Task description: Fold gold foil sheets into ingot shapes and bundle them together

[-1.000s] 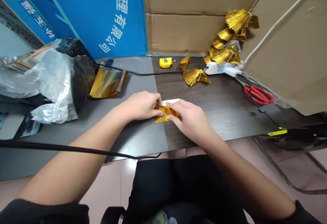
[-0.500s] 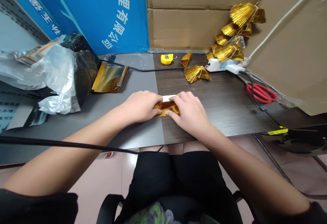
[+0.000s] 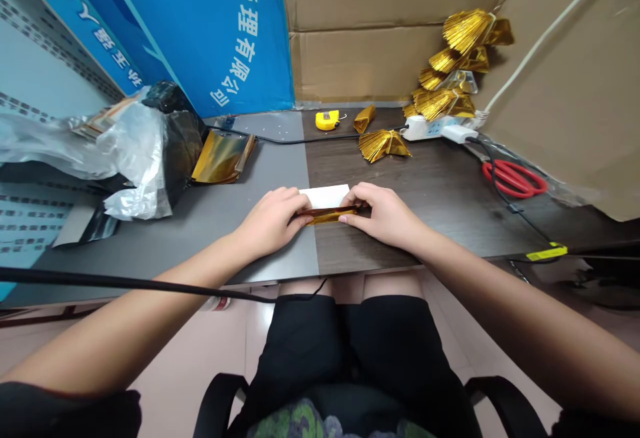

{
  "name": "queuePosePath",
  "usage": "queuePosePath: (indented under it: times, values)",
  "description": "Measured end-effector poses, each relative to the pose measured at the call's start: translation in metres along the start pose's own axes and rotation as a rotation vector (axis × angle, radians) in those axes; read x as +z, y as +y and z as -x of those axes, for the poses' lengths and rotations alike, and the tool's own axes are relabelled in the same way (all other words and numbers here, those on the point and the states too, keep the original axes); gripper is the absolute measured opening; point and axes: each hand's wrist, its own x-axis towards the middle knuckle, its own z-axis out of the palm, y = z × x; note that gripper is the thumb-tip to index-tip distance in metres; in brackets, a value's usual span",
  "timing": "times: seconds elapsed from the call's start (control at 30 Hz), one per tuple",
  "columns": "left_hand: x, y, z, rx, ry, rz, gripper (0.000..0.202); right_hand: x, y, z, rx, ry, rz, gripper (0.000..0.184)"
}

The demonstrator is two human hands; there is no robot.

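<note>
A sheet of gold foil paper (image 3: pixel 326 217) lies near the table's front edge, its white back (image 3: pixel 325 197) showing on the far side. Its near part is folded into a narrow gold strip. My left hand (image 3: pixel 275 219) pinches the strip's left end between thumb and fingers. At the right end, my right hand (image 3: pixel 383 215) grips the same strip in the same way. Beyond my hands stand a pleated gold paper fan (image 3: pixel 383 145) and a small folded gold piece (image 3: pixel 365 119). A stack of gold foil sheets (image 3: pixel 223 157) lies to the left.
Several gold fans (image 3: pixel 467 30) are piled at the back right by a white power strip (image 3: pixel 430 127). Red-handled scissors (image 3: pixel 515 179) lie at the right. A yellow tape measure (image 3: pixel 327 120) sits at the back. Plastic bags (image 3: pixel 137 151) crowd the left, and a black cable (image 3: pixel 285 139) crosses the table.
More of the sheet's white back now shows beyond the gold strip. My hands have moved a little apart along the fold, and the camera view has shifted slightly.
</note>
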Motion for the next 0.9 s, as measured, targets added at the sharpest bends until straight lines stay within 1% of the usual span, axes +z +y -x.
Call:
queuePosePath:
  times: [0.13,0.27,0.4,0.57,0.7,0.9]
  values:
    - [0.006,-0.006,0.006,0.092,0.083,-0.004,0.012,-0.003,0.001,0.002,-0.024,0.003,0.002,0.010]
    - [0.006,-0.011,0.010,0.172,0.125,-0.045,0.021,-0.005,0.002,0.005,-0.052,0.003,0.037,0.010]
    - [0.003,-0.014,0.012,0.262,0.137,-0.137,0.025,-0.005,0.003,0.010,-0.095,0.020,0.073,0.010]
    - [-0.002,-0.017,0.014,0.325,0.110,-0.215,0.029,-0.005,0.006,0.017,-0.158,0.054,0.122,0.026]
    - [-0.003,-0.018,0.017,0.363,0.128,-0.260,0.034,-0.004,0.008,0.021,-0.199,0.054,0.157,0.029]
    - [-0.002,-0.026,0.017,0.446,0.153,-0.223,0.035,-0.004,0.008,0.028,-0.309,0.031,0.246,0.032]
